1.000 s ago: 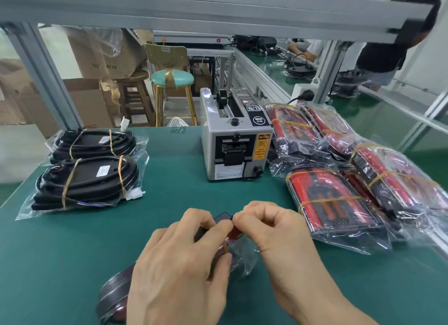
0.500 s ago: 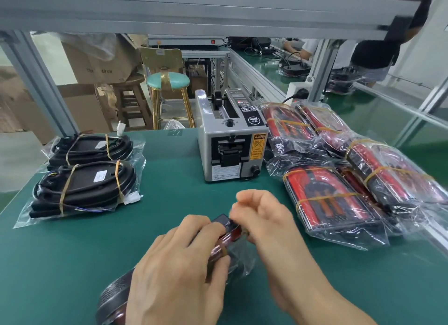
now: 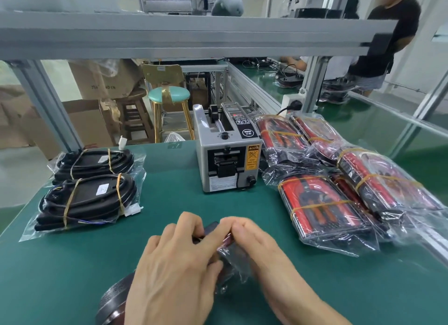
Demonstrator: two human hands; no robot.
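Our left hand (image 3: 174, 271) lies over the bagged part (image 3: 234, 256) with its fingers curled round the upper end. Our right hand (image 3: 264, 252) pinches the clear wrap from the other side, its fingertips almost meeting the left's. The part sits low on the green counter (image 3: 169, 215) between both hands, its dark ribbed end showing beneath the left wrist, in front of the tape dispenser (image 3: 225, 159).

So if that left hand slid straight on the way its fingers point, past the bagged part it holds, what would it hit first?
Most likely the grey tape dispenser: the left hand, gripping the bagged part, points ahead and slightly right, with only green mat between. Depth is unclear.
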